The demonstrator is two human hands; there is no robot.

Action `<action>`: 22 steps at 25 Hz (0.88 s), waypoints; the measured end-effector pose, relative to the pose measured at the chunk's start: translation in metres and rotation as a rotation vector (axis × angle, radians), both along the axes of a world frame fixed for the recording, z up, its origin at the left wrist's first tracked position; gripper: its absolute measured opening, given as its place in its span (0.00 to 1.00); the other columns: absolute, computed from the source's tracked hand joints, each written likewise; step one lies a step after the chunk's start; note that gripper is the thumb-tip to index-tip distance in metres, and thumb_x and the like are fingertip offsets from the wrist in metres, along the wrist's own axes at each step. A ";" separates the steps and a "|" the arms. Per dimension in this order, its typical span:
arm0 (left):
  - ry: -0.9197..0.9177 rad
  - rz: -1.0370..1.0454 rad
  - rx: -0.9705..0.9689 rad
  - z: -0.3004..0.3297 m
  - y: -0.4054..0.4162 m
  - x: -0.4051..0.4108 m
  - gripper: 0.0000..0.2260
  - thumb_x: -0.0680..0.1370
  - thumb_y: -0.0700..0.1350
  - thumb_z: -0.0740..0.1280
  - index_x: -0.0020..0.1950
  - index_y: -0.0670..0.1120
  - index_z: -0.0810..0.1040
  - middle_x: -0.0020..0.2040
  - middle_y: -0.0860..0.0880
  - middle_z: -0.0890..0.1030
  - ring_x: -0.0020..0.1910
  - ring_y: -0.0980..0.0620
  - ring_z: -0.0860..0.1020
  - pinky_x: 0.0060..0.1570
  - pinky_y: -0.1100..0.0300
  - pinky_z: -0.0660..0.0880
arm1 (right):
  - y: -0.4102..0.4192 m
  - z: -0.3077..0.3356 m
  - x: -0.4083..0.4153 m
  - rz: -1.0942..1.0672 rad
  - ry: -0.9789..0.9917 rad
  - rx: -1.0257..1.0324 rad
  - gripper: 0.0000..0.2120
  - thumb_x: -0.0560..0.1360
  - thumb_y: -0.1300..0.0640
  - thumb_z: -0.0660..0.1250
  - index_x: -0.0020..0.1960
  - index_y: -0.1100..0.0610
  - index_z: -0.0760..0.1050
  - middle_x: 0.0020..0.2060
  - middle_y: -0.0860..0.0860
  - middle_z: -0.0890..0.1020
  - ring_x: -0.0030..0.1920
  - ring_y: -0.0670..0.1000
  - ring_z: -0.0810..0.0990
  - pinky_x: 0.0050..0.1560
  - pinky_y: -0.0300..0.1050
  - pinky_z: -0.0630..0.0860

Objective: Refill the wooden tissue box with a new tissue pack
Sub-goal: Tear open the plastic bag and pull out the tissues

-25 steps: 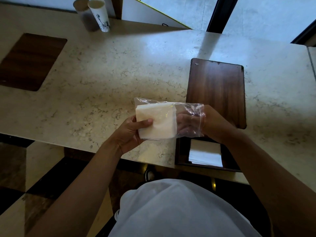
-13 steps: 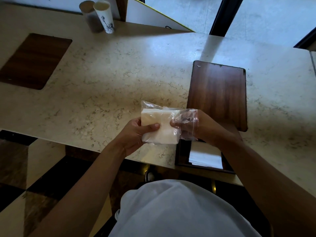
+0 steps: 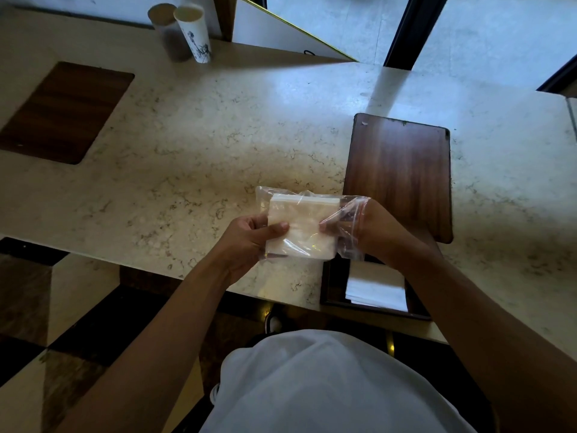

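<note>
You have one view only, a wide-angle camera worn on the head, looking forward and steeply down, so nothing is shared with a second view. It sits close above your own body: your white shirt (image 3: 327,385) fills the bottom middle, and both forearms run up from the lower corners to meet near the centre of the frame. Beyond them the marble counter (image 3: 203,157) spreads across the middle, its near edge cutting diagonally from left to lower right, with dark floor tiles (image 3: 37,307) below it at left. The far edge reaches two paper cups (image 3: 184,32) at the top. The lens bends straight lines toward the corners.
</note>
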State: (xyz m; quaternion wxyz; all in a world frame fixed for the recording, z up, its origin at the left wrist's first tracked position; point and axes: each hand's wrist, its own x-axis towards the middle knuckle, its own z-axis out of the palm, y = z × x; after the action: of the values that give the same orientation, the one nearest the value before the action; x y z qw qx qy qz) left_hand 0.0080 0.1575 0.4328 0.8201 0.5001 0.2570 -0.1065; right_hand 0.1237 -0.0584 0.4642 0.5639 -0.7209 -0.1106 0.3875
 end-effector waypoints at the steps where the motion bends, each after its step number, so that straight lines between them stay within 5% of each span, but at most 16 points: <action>1: 0.001 0.001 0.006 -0.001 0.001 0.000 0.15 0.71 0.41 0.75 0.56 0.39 0.84 0.55 0.38 0.86 0.54 0.39 0.85 0.46 0.46 0.84 | -0.002 0.000 0.001 0.000 -0.024 -0.024 0.07 0.68 0.56 0.78 0.44 0.59 0.86 0.45 0.63 0.87 0.49 0.69 0.85 0.50 0.65 0.84; 5: 0.022 0.000 0.117 -0.003 0.005 -0.002 0.07 0.70 0.44 0.76 0.45 0.43 0.88 0.48 0.42 0.87 0.44 0.45 0.86 0.37 0.56 0.83 | -0.010 0.003 0.004 0.018 -0.075 -0.041 0.10 0.68 0.52 0.77 0.43 0.59 0.86 0.44 0.66 0.86 0.40 0.66 0.84 0.51 0.69 0.81; 9: 0.028 0.026 0.130 -0.004 0.006 -0.005 0.10 0.69 0.42 0.77 0.47 0.39 0.86 0.43 0.40 0.87 0.35 0.46 0.84 0.30 0.58 0.78 | -0.017 0.001 0.004 -0.007 -0.068 -0.005 0.11 0.73 0.58 0.76 0.51 0.64 0.84 0.48 0.63 0.86 0.49 0.67 0.86 0.52 0.67 0.83; 16: 0.075 0.156 0.152 -0.007 0.023 -0.013 0.08 0.71 0.38 0.75 0.48 0.38 0.84 0.41 0.41 0.86 0.31 0.49 0.82 0.33 0.58 0.77 | -0.036 -0.007 0.014 -0.075 0.069 0.006 0.10 0.71 0.58 0.76 0.52 0.57 0.85 0.48 0.54 0.89 0.48 0.54 0.89 0.41 0.44 0.85; 22: 0.165 0.325 0.183 -0.022 0.043 -0.026 0.03 0.76 0.37 0.72 0.49 0.40 0.83 0.39 0.45 0.87 0.32 0.49 0.84 0.37 0.55 0.75 | -0.052 -0.014 0.019 -0.149 0.075 0.024 0.16 0.67 0.53 0.76 0.54 0.54 0.83 0.49 0.50 0.89 0.49 0.52 0.88 0.40 0.45 0.85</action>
State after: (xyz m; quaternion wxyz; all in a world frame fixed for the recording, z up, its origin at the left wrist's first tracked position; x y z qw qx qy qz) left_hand -0.0181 0.2006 0.4112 0.7538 0.5138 0.4095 0.0104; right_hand 0.1427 -0.1103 0.4497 0.6034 -0.7054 -0.0403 0.3698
